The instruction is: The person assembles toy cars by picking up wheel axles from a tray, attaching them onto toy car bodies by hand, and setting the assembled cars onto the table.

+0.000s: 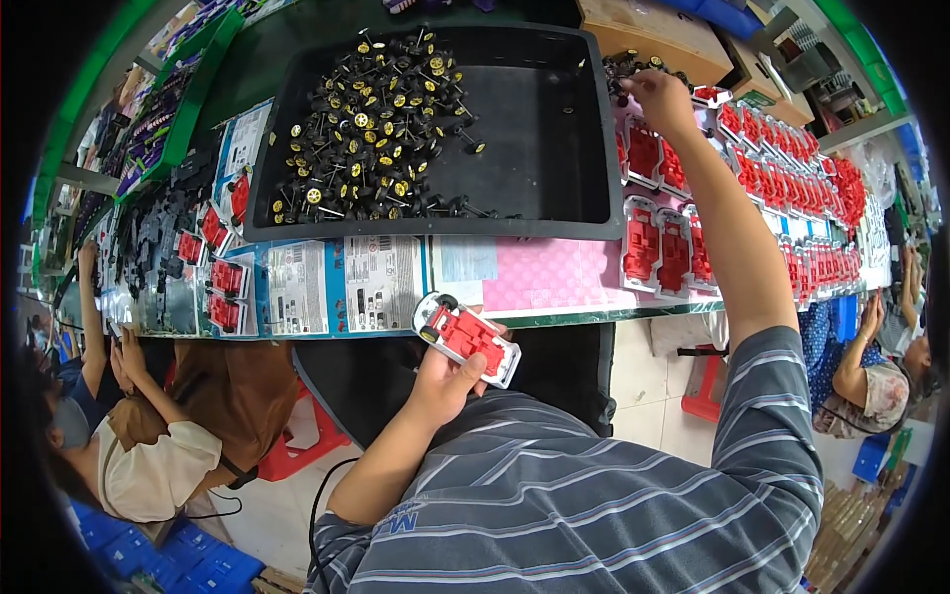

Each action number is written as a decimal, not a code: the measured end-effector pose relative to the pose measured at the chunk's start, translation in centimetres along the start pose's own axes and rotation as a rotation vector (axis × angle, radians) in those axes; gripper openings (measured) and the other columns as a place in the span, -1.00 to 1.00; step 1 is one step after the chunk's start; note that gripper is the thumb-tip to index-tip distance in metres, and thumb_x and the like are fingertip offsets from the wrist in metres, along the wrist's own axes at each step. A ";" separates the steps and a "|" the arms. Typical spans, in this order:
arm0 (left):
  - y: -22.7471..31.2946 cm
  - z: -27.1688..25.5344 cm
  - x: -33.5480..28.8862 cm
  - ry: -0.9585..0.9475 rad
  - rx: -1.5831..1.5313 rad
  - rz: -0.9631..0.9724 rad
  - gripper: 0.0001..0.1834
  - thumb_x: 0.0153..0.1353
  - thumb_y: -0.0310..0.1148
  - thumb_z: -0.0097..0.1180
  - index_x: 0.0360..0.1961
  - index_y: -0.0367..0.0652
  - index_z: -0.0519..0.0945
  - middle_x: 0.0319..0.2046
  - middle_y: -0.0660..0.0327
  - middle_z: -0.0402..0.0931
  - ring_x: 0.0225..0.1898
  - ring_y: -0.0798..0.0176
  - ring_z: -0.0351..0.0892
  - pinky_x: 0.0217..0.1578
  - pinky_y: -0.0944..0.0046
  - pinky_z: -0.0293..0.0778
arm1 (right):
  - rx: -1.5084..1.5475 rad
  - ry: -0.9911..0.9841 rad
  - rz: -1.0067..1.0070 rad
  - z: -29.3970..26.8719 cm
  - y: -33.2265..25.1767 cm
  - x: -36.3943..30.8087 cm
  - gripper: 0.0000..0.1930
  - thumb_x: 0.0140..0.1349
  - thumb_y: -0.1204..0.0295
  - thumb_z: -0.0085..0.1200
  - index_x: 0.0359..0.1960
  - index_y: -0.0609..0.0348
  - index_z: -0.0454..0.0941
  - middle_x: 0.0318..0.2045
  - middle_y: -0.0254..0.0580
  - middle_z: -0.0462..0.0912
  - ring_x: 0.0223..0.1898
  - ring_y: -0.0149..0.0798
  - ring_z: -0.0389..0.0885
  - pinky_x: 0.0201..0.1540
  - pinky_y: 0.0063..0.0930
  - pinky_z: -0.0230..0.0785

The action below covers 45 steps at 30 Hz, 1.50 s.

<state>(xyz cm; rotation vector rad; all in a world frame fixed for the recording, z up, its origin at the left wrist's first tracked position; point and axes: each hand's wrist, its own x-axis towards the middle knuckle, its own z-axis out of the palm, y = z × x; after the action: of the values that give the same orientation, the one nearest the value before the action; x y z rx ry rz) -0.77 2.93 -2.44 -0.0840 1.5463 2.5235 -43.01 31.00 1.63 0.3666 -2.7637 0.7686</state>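
Note:
In my left hand [445,383] lies a toy car body [466,340], white-edged with a red underside facing up. A pair of black wheels with a yellow hub sits at its far left end; the other end shows no wheels. My right arm stretches far forward, and my right hand [661,102] is at a small heap of black wheel axles [648,67] beyond the tray's right side. Its thumb and fingers are pinched together there; what they hold, if anything, is too small to make out. Below that hand stand rows of red and white car bodies [673,252].
A black tray [534,230] holds many wheel axles with yellow hubs. More car bodies [792,168] fill the right side; several red ones [228,297] lie left near black parts [158,247]. A cardboard box [658,35] stands behind. Other people [148,436] sit on both sides.

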 end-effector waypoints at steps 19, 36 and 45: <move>-0.5 0.4 0.2 0.052 0.047 0.120 -0.16 0.38 0.03 0.15 0.44 -0.24 0.08 0.13 0.09 0.40 0.09 0.24 0.49 -0.02 0.24 0.54 | 0.518 -0.295 -0.333 -2.5 -20.1 -31.2 -0.49 -0.19 0.39 0.57 -0.23 0.19 0.52 -0.02 -0.03 0.58 0.02 0.05 0.57 0.06 -0.20 0.45; 0.4 -1.1 -2.7 0.149 0.011 0.177 -0.16 0.42 -0.02 0.11 0.46 -0.29 0.01 0.18 0.02 0.39 0.17 0.17 0.50 0.19 0.13 0.44 | 0.510 -0.405 -0.422 -2.5 -22.3 -30.2 -0.39 -0.14 0.27 0.56 -0.08 0.27 0.53 -0.01 0.05 0.58 0.05 0.03 0.57 0.06 -0.22 0.45; 7.2 -11.3 -3.3 0.554 0.133 0.180 -0.54 0.57 -0.21 -0.17 0.37 -0.15 0.21 0.12 0.12 0.48 0.06 0.22 0.61 0.05 0.15 0.59 | -0.179 -0.144 -0.223 -5.5 -13.0 -27.9 -0.67 0.03 0.58 0.33 -0.14 0.33 0.56 -0.01 0.03 0.55 0.03 0.14 0.54 0.07 -0.13 0.43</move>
<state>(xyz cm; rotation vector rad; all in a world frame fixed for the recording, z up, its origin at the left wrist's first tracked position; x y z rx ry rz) 0.63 -10.70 -0.88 -0.7088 1.9885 2.6660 -11.97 27.91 3.83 0.7034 -2.8287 0.4534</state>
